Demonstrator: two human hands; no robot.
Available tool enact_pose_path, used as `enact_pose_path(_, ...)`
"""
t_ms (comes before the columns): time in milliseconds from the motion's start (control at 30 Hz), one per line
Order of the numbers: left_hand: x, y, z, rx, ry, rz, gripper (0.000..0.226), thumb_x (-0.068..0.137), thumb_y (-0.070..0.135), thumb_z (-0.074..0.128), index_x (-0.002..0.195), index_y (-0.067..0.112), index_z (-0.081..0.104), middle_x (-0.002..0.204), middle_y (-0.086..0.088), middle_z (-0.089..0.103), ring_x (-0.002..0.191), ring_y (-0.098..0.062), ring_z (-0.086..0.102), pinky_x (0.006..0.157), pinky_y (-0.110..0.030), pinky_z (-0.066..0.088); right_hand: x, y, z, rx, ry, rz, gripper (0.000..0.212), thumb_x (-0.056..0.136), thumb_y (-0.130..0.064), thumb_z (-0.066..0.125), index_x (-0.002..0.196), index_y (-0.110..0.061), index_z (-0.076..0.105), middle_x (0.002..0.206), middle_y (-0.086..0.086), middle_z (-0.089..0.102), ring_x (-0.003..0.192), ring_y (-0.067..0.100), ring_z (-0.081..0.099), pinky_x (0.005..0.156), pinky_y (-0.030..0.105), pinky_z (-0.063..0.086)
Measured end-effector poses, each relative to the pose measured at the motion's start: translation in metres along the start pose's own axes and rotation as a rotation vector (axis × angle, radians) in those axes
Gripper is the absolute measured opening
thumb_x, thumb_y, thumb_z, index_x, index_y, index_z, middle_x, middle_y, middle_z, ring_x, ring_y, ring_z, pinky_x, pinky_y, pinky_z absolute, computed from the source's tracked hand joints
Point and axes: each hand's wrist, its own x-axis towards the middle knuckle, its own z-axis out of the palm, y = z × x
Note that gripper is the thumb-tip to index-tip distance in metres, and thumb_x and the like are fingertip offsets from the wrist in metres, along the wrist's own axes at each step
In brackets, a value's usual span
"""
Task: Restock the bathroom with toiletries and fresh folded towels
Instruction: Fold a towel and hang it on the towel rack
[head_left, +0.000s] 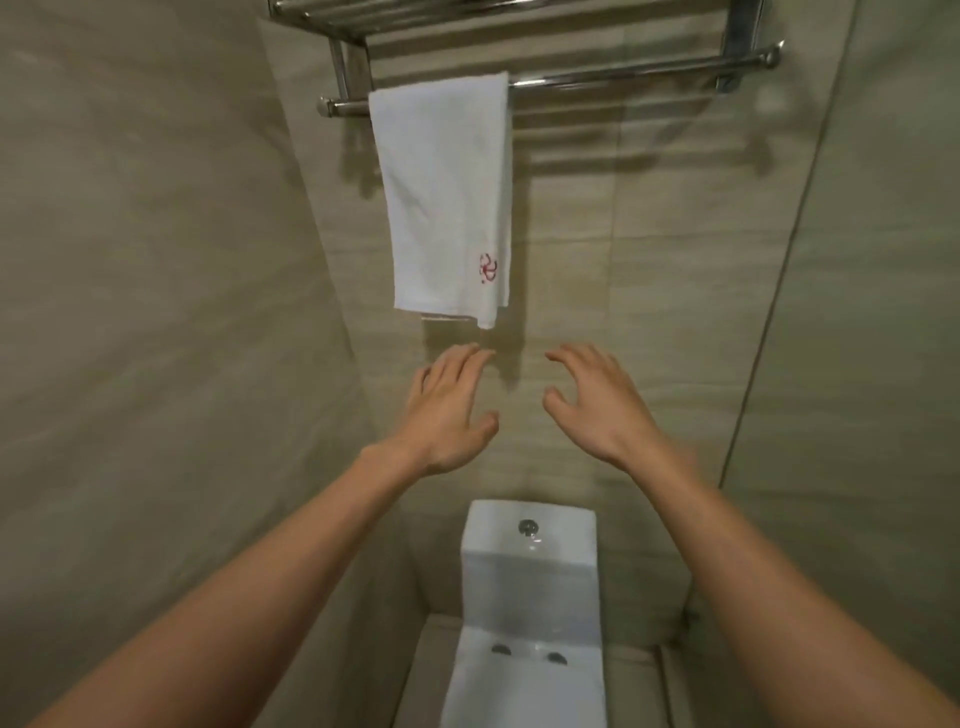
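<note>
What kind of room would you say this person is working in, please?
A bathroom, probably a hotel's. A white toilet tank stands against tiled walls, and above it a white towel with a red emblem hangs on a chrome rack. Both hands, left and right, are empty below the towel.

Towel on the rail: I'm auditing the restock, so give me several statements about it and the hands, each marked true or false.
1. The white towel hangs over the chrome rail. True.
2. The left hand grips the towel's bottom edge. False: it hovers just below the towel, holding nothing.
3. The right hand is open and holds nothing. True.
4. The towel's red emblem sits near its top edge. False: it is near the lower right corner.
5. The toilet cistern is below the hands. True.
</note>
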Motion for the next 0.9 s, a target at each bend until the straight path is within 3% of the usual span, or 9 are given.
enact_pose_path(267, -0.062, 0.015, 0.043, -0.131, -0.108, 0.002, 0.071, 0.094, 0.034, 0.057, 0.154, 0.023, 0.021, 0.159, -0.006, 0.028, 0.147, -0.022, 0.022, 0.117, -0.038, 0.014, -0.095, 0.016, 0.023, 0.088, -0.032, 0.183, 0.049, 0.094, -0.026, 0.055, 0.141, -0.015, 0.048, 0.147, 0.004, 0.045, 0.136, 0.024, 0.035, 0.113, 0.034, 0.025)
enact_pose_path(400, -0.094, 0.022, 0.066, -0.191, -0.156, 0.067, 0.069, 0.095, 0.033, 0.057, 0.154, 0.022, 0.023, 0.157, -0.003, 0.032, 0.146, -0.019, 0.023, 0.114, -0.033, 0.015, -0.143, 0.008, 0.041, 0.142, -0.021, 0.268, 0.049, 0.094, -0.026, 0.054, 0.142, -0.018, 0.047, 0.147, 0.0, 0.045, 0.137, 0.018, 0.033, 0.111, 0.026, 0.023)
enact_pose_path(533, -0.133, 0.016, 0.088, -0.286, -0.169, 0.128, 0.058, 0.096, 0.032, 0.054, 0.149, 0.02, 0.033, 0.152, 0.002, 0.039, 0.141, -0.015, 0.03, 0.108, -0.027, 0.018, -0.195, -0.014, 0.061, 0.175, -0.014, 0.385, 0.048, 0.093, -0.027, 0.055, 0.14, -0.019, 0.048, 0.142, 0.0, 0.049, 0.135, 0.018, 0.038, 0.113, 0.033, 0.03)
enact_pose_path(667, -0.181, 0.009, 0.109, -0.366, -0.26, 0.211, 0.054, 0.097, 0.032, 0.053, 0.147, 0.021, 0.037, 0.152, 0.005, 0.04, 0.145, -0.016, 0.028, 0.117, -0.038, 0.023, -0.244, -0.047, 0.083, 0.205, 0.047, 0.544, 0.044, 0.094, -0.022, 0.056, 0.138, -0.016, 0.051, 0.14, 0.001, 0.051, 0.132, 0.016, 0.041, 0.106, 0.021, 0.028)
enact_pose_path(900, -0.253, -0.007, 0.124, -0.491, -0.393, 0.331, 0.048, 0.098, 0.03, 0.052, 0.145, 0.024, 0.041, 0.15, 0.007, 0.041, 0.142, -0.013, 0.031, 0.116, -0.035, 0.022, -0.331, -0.105, 0.106, 0.174, 0.07, 0.768, 0.043, 0.095, -0.02, 0.056, 0.138, -0.016, 0.051, 0.142, -0.001, 0.049, 0.133, 0.014, 0.041, 0.105, 0.017, 0.027)
